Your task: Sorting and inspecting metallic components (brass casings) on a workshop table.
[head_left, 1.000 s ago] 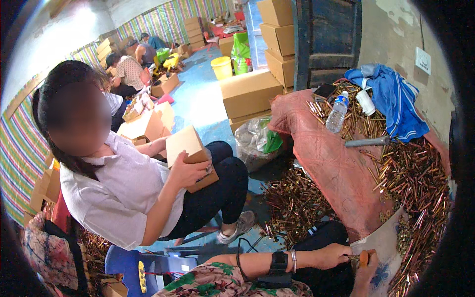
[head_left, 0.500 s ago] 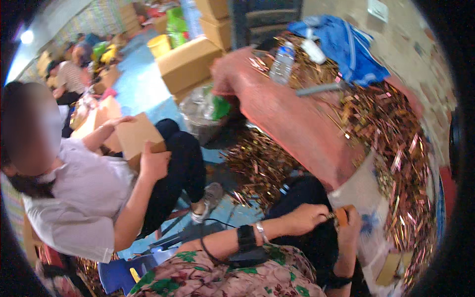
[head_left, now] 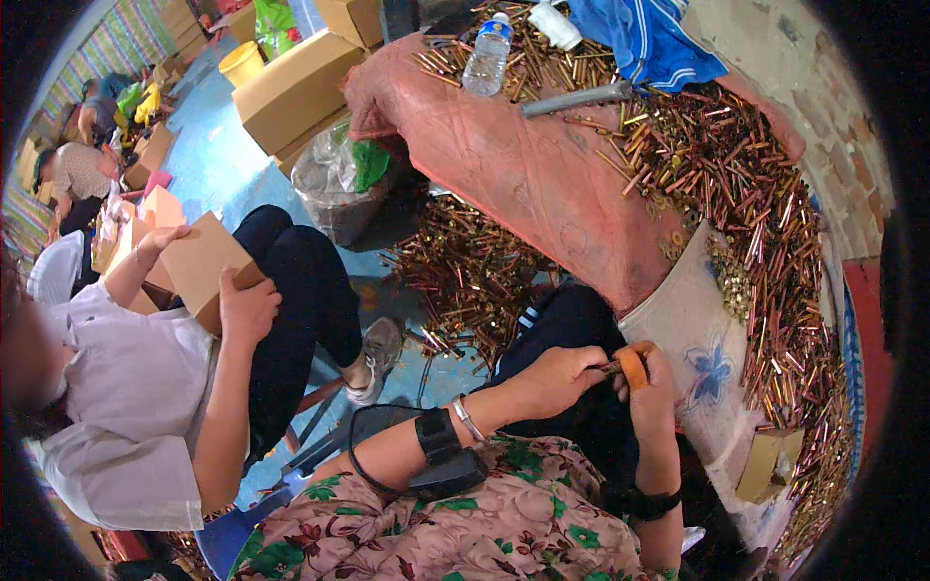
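Observation:
My left hand [head_left: 562, 380], with a silver bangle on its wrist, pinches one end of a small brownish metal piece [head_left: 610, 367] over my dark-trousered leg. From the other side my right hand [head_left: 655, 392] closes on the same piece; an orange wrap [head_left: 634, 368] goes round one of its fingers. What exactly the piece is cannot be made out. Beside my hands a pile of copper-coloured metal rods [head_left: 775, 339] spreads on the right. A second heap of them [head_left: 475, 266] lies on the floor beyond my knee.
A co-worker [head_left: 126, 407] on my left holds a cardboard box [head_left: 210, 271]. Ahead, a reddish sack [head_left: 523, 184] carries a water bottle [head_left: 487, 56], a grey bar [head_left: 576, 98] and a blue cloth [head_left: 654, 44]. A small open carton [head_left: 765, 463] stands to my right.
The view has shifted, so the surroundings sit further left and higher. My hands stay together at the small piece; the co-worker still holds the box.

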A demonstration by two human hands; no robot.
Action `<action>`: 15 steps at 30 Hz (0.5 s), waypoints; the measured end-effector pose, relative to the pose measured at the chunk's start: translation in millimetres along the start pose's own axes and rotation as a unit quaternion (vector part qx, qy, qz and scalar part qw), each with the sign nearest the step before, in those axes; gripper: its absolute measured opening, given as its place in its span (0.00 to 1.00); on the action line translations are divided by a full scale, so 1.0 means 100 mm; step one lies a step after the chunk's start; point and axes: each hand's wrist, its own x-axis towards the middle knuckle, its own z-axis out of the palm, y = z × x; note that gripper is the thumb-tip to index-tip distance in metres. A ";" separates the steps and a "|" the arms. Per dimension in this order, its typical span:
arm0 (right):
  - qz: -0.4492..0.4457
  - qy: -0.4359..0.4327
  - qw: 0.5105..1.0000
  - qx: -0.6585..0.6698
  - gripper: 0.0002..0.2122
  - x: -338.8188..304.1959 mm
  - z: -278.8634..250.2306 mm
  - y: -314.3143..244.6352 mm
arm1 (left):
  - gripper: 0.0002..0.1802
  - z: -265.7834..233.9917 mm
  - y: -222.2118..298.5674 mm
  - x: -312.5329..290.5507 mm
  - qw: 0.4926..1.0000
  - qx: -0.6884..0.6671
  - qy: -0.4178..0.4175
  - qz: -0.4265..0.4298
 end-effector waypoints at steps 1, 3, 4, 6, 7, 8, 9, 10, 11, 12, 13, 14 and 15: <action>-0.006 -0.012 0.999 -0.039 0.06 0.02 0.01 0.01 | 0.08 -0.01 -0.01 -0.01 1.000 -0.004 0.000 -0.006; -0.021 -0.032 0.993 -0.116 0.06 0.08 -0.01 0.03 | 0.08 -0.05 -0.01 -0.02 1.000 0.017 0.004 -0.020; -0.027 -0.036 0.994 -0.101 0.06 0.09 -0.02 0.06 | 0.08 -0.08 0.00 -0.02 0.999 0.027 0.005 -0.024; -0.042 -0.043 0.996 -0.071 0.06 0.13 0.00 0.12 | 0.08 -0.14 0.03 -0.03 0.997 0.033 0.015 -0.066; -0.042 -0.050 0.997 -0.041 0.07 0.10 -0.02 0.02 | 0.08 -0.18 0.05 -0.03 0.995 0.036 0.021 -0.087; -0.038 -0.036 0.998 -0.033 0.07 0.12 -0.06 0.00 | 0.08 -0.22 0.00 -0.04 0.994 0.043 0.049 -0.085; -0.035 -0.024 0.999 -0.023 0.07 0.12 -0.09 0.00 | 0.09 -0.26 -0.11 -0.05 0.992 0.050 0.079 -0.084; -0.029 -0.012 0.999 -0.012 0.07 0.13 -0.14 0.00 | 0.09 -0.30 -0.23 -0.06 0.989 0.058 0.106 -0.086; -0.030 0.016 0.999 -0.039 0.07 0.14 -0.19 -0.01 | 0.10 -0.34 -0.35 -0.07 0.984 0.075 0.118 -0.108; -0.032 0.042 0.996 -0.069 0.07 0.15 -0.25 -0.05 | 0.11 -0.40 -0.48 -0.08 0.979 0.090 0.132 -0.129; -0.034 0.068 0.992 -0.098 0.07 0.17 -0.29 -0.07 | 0.11 -0.47 -0.56 -0.07 0.972 0.106 0.147 -0.150; -0.033 0.077 0.993 -0.089 0.07 0.20 -0.32 -0.10 | 0.12 -0.52 -0.62 -0.05 0.963 0.146 0.155 -0.164; -0.031 0.086 0.993 -0.080 0.07 0.23 -0.35 -0.12 | 0.13 -0.57 -0.62 -0.01 0.953 0.186 0.162 -0.178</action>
